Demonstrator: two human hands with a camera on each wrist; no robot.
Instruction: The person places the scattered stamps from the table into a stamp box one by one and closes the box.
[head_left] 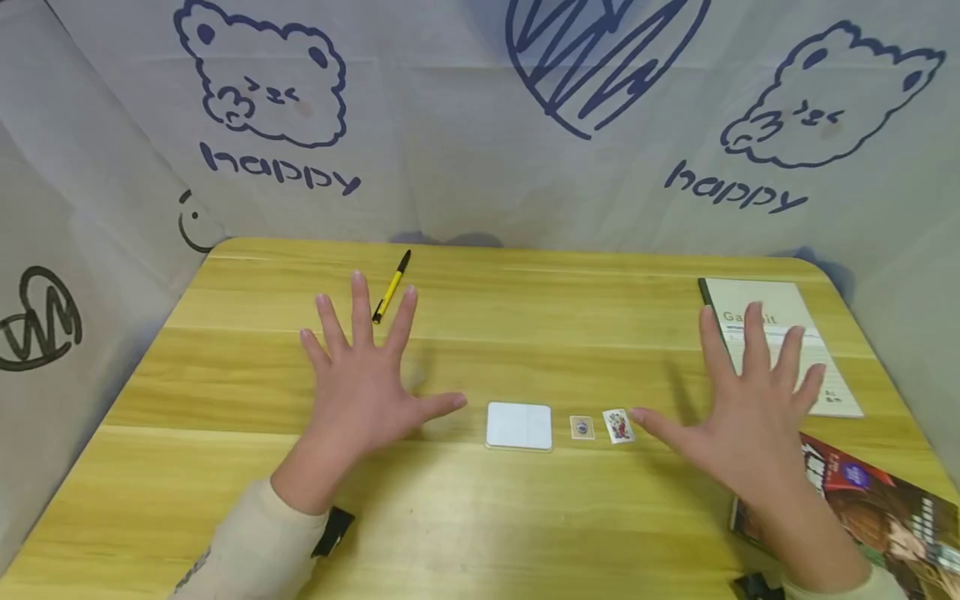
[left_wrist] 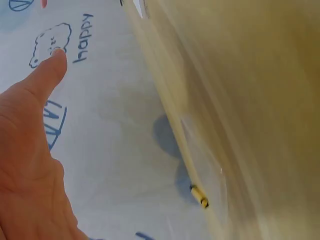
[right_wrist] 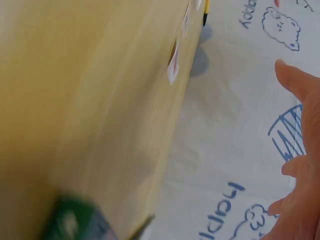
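Observation:
Both hands are raised above the table with fingers spread wide, holding nothing. In the head view my left hand [head_left: 362, 387] is left of centre, its fingertips close to a yellow and black pen [head_left: 392, 287]. My right hand [head_left: 753, 417] is at the right, its fingers overlapping a notepad [head_left: 780, 304]. Between the thumbs lie a white rounded rectangular piece [head_left: 519, 426], a small square sticker-like piece [head_left: 582, 427] and a small card with a colourful picture [head_left: 618, 426]. The right thumb tip appears beside that card; whether it touches cannot be told.
A glossy magazine or book [head_left: 885, 517] lies at the table's right edge, partly behind the right forearm. The wooden table [head_left: 450, 517] meets a white cloth backdrop [head_left: 450, 167] with bear drawings and a striped heart. Black straps show at both wrists.

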